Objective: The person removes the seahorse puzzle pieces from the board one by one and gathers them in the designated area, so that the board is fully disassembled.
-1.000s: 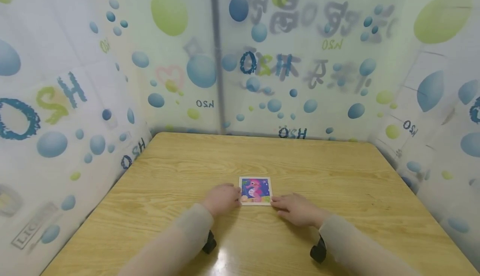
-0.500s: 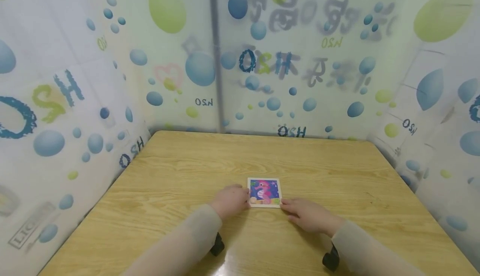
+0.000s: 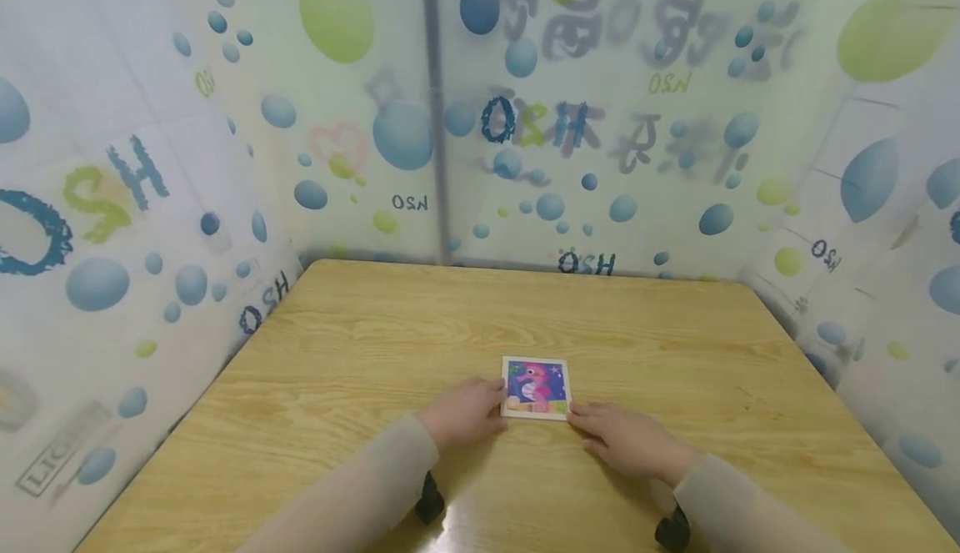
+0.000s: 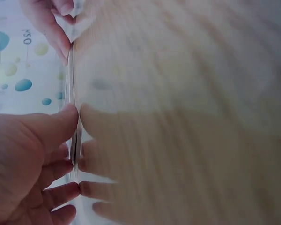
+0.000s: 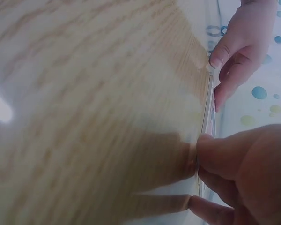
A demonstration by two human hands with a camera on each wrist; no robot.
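A flat square seahorse picture (image 3: 536, 388), pink on dark blue with a white border, lies on the wooden table. At its left edge, my left hand (image 3: 467, 411) touches with thumb and fingertips. My right hand (image 3: 637, 439) has its fingertips against the near right corner. Seen edge-on in the left wrist view, the picture (image 4: 74, 145) is a thin strip, and the left hand's fingers (image 4: 58, 194) are spread along it. In the right wrist view the right thumb (image 5: 213, 152) meets the same thin edge, and the left hand (image 5: 246, 44) is at the far end.
The wood-grain table (image 3: 375, 328) is glossy and reflects the hands. White curtains (image 3: 315, 119) printed with blue and green drops enclose its back and sides. A dark wrist mount (image 3: 430, 499) shows under the left sleeve, another wrist mount (image 3: 672, 530) under the right.
The seahorse picture has slid to the right across the table, with both hands moving along at its edges. It stays flat.
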